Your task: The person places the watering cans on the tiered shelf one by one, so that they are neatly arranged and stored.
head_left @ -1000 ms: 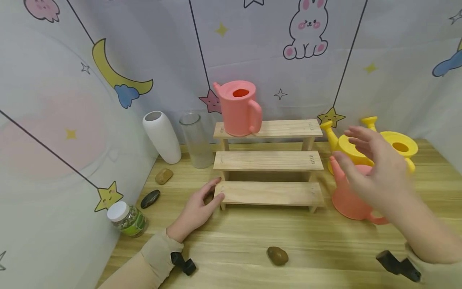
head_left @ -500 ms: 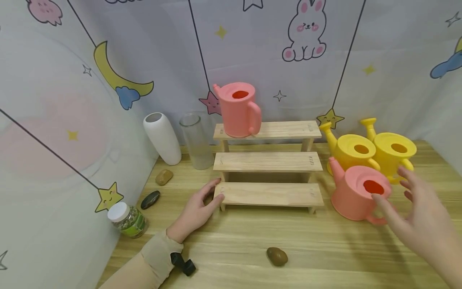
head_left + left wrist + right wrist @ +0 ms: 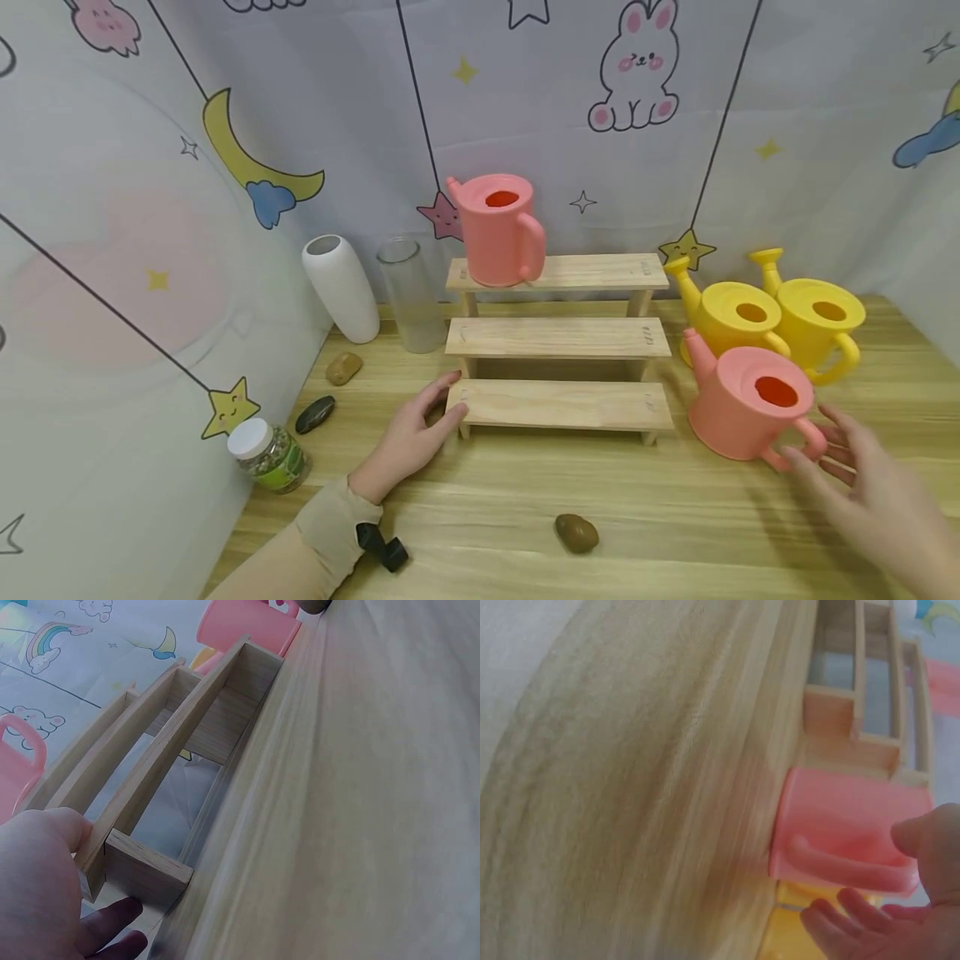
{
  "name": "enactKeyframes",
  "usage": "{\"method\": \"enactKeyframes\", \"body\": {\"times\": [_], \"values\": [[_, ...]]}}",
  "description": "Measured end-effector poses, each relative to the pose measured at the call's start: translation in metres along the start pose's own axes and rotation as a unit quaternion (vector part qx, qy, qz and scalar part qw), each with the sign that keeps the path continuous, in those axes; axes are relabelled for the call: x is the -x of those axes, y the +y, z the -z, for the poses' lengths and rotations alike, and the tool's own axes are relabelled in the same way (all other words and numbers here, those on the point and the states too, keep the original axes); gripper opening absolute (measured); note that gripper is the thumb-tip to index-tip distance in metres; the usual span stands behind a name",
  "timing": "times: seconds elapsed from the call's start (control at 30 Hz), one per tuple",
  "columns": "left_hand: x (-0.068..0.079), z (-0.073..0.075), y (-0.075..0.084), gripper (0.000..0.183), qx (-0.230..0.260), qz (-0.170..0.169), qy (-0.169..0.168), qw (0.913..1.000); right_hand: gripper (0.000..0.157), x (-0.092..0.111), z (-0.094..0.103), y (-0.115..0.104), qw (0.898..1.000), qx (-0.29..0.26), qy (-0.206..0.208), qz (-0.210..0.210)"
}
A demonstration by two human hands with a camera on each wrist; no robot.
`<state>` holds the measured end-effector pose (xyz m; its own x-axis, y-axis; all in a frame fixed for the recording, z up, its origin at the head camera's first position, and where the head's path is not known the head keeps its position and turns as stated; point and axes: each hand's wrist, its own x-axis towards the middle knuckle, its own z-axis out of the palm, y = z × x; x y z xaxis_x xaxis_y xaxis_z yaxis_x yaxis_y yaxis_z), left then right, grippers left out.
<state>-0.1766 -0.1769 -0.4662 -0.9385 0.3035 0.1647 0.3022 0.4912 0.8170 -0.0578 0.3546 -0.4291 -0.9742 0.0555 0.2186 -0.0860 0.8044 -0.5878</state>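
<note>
A three-step wooden stand stands mid-table, with a pink watering can on its top step. My left hand rests with straight fingers against the left end of the lowest step. A second pink watering can sits on the table right of the stand, handle toward me. My right hand is spread just beside that handle, fingers straight and close to it, holding nothing. Two yellow watering cans stand behind the pink one.
At the back left stand a white vase and a clear glass cylinder. A tan stone, a black stone and a lidded jar lie at the left. A brown stone lies near the front edge. Printed cloth walls surround the table.
My right hand has come down from above the pink and yellow cans to the table level, beside the pink can's handle. The left hand has stayed put.
</note>
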Motion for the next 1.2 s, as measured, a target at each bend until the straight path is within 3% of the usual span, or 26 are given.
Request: {"method": "enactKeyframes", "body": {"times": [0.3, 0.47, 0.57, 0.67, 0.83, 1.03, 1.13, 1.2], "values": [[-0.001, 0.000, -0.002, 0.056, -0.005, -0.001, 0.001, 1.0000, 0.039, 0.001, -0.002, -0.003, 0.998, 0.062, 0.003, 0.002], [-0.001, -0.001, -0.001, 0.055, 0.000, 0.001, 0.000, 1.0000, 0.025, 0.003, -0.003, -0.005, 0.997, 0.066, 0.027, -0.012], [-0.001, -0.001, -0.002, 0.055, -0.002, 0.001, 0.002, 1.0000, 0.023, 0.006, -0.004, -0.010, 0.997, 0.059, 0.044, -0.013], [-0.001, 0.000, -0.002, 0.055, -0.004, 0.003, 0.002, 1.0000, 0.019, 0.009, -0.005, -0.017, 0.996, 0.007, 0.084, 0.001], [-0.002, 0.000, 0.000, 0.055, -0.001, 0.005, 0.004, 1.0000, 0.018, 0.005, 0.003, -0.037, 0.982, -0.086, 0.155, 0.059], [-0.001, 0.001, 0.002, 0.056, 0.000, 0.004, 0.002, 1.0000, 0.047, -0.019, 0.028, -0.071, 0.962, -0.152, 0.184, 0.135], [0.000, 0.000, 0.001, 0.056, 0.001, 0.004, 0.002, 1.0000, 0.038, -0.033, 0.039, -0.090, 0.957, -0.163, 0.187, 0.149], [0.000, 0.000, 0.001, 0.056, 0.002, 0.005, 0.004, 1.0000, 0.025, -0.042, 0.044, -0.100, 0.966, -0.131, 0.183, 0.130]]}}
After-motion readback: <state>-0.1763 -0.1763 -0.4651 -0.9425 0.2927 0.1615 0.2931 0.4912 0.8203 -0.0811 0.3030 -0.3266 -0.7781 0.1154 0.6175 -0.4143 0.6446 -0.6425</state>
